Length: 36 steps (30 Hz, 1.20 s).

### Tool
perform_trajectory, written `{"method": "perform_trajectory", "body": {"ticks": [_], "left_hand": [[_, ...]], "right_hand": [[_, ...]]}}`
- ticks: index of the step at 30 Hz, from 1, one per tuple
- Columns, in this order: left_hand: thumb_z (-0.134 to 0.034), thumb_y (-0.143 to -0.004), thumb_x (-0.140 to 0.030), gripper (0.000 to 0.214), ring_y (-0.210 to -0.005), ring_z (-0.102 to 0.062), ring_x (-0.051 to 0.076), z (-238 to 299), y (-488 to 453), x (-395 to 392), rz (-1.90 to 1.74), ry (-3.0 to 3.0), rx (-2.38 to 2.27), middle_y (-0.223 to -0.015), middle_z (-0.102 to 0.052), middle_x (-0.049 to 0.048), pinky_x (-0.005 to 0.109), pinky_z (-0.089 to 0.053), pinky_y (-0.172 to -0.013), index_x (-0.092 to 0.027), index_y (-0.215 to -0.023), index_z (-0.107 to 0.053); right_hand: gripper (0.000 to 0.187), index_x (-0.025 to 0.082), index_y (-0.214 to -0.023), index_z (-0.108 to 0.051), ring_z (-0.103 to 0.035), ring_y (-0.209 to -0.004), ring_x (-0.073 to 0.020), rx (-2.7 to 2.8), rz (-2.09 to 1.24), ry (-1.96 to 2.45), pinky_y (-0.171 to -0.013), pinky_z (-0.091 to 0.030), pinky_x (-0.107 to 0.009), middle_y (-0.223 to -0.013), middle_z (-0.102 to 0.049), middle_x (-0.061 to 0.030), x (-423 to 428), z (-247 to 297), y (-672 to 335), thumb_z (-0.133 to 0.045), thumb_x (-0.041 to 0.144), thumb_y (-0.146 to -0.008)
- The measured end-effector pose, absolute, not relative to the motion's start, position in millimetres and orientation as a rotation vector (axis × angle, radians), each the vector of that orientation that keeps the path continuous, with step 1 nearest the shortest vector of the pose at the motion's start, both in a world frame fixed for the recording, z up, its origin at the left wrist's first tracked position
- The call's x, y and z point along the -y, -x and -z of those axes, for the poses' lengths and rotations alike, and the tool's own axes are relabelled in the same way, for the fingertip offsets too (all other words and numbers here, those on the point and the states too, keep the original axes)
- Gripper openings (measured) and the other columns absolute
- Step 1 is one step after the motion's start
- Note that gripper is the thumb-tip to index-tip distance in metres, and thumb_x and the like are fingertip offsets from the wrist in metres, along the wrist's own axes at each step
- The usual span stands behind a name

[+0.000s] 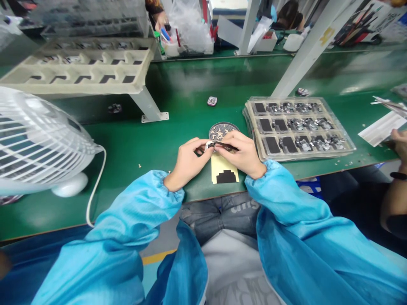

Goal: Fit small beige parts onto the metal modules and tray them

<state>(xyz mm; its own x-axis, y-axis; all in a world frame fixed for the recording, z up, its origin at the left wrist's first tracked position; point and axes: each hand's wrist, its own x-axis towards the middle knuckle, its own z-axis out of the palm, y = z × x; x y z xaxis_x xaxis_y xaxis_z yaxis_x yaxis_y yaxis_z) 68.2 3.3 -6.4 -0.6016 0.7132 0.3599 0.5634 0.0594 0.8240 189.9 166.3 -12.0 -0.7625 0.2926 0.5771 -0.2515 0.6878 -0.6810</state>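
Observation:
Between thumb and fingers my left hand [190,162] grips a small white-and-black part [210,145], mostly covered by the fingertips. Dark tweezers [226,146] are pinched in my right hand [242,153], their tip meeting the small part. Under both hands lies a yellow sheet [219,167] bearing black adhesive pieces [227,176] in a stepped block. Just beyond the fingers sits a round dark mesh dish [237,127] with many tiny tan bits in it. Another small white-and-dark part [212,101] rests on the green bench farther back.
A stacked clear tray [345,153] of metal parts stands at right, by a slanted post [282,80]. At left are a white fan [41,144], its cable [101,178] and a raised tray [95,87]. A co-worker's hand [400,142] is at far right near white paper [378,131].

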Motion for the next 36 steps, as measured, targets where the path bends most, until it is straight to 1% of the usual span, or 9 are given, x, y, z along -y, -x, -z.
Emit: {"method": "perform_trajectory", "body": {"ticks": [9, 15, 20, 25, 28, 31, 33, 35, 36], "left_hand": [[-0.066, -0.092, -0.023, 0.021, -0.073, -0.057, 0.017, 9.4, -66.0, -1.0, -1.464, -1.488, -2.261, -0.078, -0.062, 0.0017, 0.029, -0.045, -0.068, -0.020, -0.106, -0.080], [-0.061, -0.095, -0.022, 0.026, -0.083, -0.061, 0.019, 4.6, -62.6, -0.4, -1.300, -1.678, -2.256, -0.088, -0.067, 0.0043, 0.030, -0.046, -0.075, -0.021, -0.115, -0.078], [-0.065, -0.093, -0.028, 0.024, -0.076, -0.060, 0.017, -3.1, -51.6, -16.7, -1.282, -1.630, -2.198, -0.086, -0.069, 0.0034, 0.029, -0.045, -0.070, -0.021, -0.110, -0.080], [-0.068, -0.089, -0.029, 0.035, -0.081, -0.064, 0.018, -15.9, 0.9, -50.0, -1.299, -1.451, -2.282, -0.090, -0.072, 0.0035, 0.029, -0.050, -0.078, -0.017, -0.122, -0.073], [-0.064, -0.090, -0.024, 0.031, -0.085, -0.067, 0.022, -17.8, 54.1, -72.7, -1.135, -1.285, -2.573, -0.091, -0.073, 0.0062, 0.035, -0.052, -0.087, -0.016, -0.120, -0.071], [-0.059, -0.095, -0.027, 0.032, -0.114, -0.064, 0.037, -14.0, 97.3, -94.5, -0.780, -1.058, -2.826, -0.117, -0.072, 0.0172, 0.053, -0.048, -0.102, -0.017, -0.123, -0.070], [-0.063, -0.093, -0.035, 0.046, -0.138, -0.048, 0.045, -9.8, 113.5, -109.8, -0.616, -1.147, -2.861, -0.145, -0.058, 0.0215, 0.062, -0.037, -0.113, -0.017, -0.136, -0.066], [-0.069, -0.090, -0.039, 0.066, -0.150, -0.034, 0.043, -6.1, 121.7, -125.6, -0.522, -1.439, -2.714, -0.162, -0.043, 0.0180, 0.061, -0.028, -0.121, -0.020, -0.151, -0.054], [-0.071, -0.088, -0.039, 0.073, -0.152, -0.033, 0.040, -4.6, 123.9, -133.2, -0.483, -1.562, -2.595, -0.165, -0.040, 0.0150, 0.057, -0.027, -0.123, -0.023, -0.156, -0.048]], "right_hand": [[0.013, 0.025, -0.104, -0.079, -0.067, -0.088, -0.0188, 2.271, -0.916, 0.011, -0.075, -0.055, -0.033, -0.095, -0.069, -0.0055, -166.3, 18.3, -189.8, -0.069, 0.031, -0.098], [0.013, 0.023, -0.105, -0.077, -0.066, -0.087, -0.0176, 2.341, -0.884, -0.089, -0.076, -0.054, -0.031, -0.096, -0.067, -0.0053, -171.1, 15.8, -196.4, -0.066, 0.030, -0.100], [0.013, 0.023, -0.108, -0.071, -0.066, -0.095, -0.0200, 2.333, -0.938, -0.031, -0.084, -0.055, -0.033, -0.102, -0.067, -0.0069, -176.3, 15.2, -200.2, -0.065, 0.032, -0.101], [0.014, 0.021, -0.108, -0.069, -0.066, -0.101, -0.0238, 2.371, -0.823, 0.267, -0.089, -0.055, -0.037, -0.107, -0.067, -0.0089, -178.1, 10.6, -185.7, -0.060, 0.029, -0.102], [0.020, 0.019, -0.114, -0.071, -0.066, -0.098, -0.0266, 2.473, -0.707, 0.491, -0.088, -0.054, -0.041, -0.108, -0.066, -0.0118, -178.4, 8.8, -176.5, -0.054, 0.023, -0.103], [0.020, 0.018, -0.110, -0.074, -0.067, -0.096, -0.0258, 2.425, -0.754, 0.465, -0.088, -0.055, -0.040, -0.103, -0.067, -0.0103, -179.8, 9.7, -173.5, -0.056, 0.021, -0.101], [0.014, 0.018, -0.101, -0.074, -0.067, -0.093, -0.0235, 2.324, -0.848, 0.416, -0.088, -0.055, -0.039, -0.098, -0.067, -0.0079, -181.5, 11.2, -174.0, -0.061, 0.020, -0.097], [0.009, 0.018, -0.094, -0.074, -0.067, -0.089, -0.0211, 2.243, -0.943, 0.412, -0.085, -0.056, -0.037, -0.094, -0.066, -0.0058, -182.9, 12.7, -174.8, -0.065, 0.018, -0.093], [0.007, 0.018, -0.092, -0.074, -0.066, -0.087, -0.0202, 2.222, -0.977, 0.419, -0.083, -0.055, -0.036, -0.092, -0.066, -0.0051, -183.4, 13.3, -175.1, -0.066, 0.018, -0.091]]}}
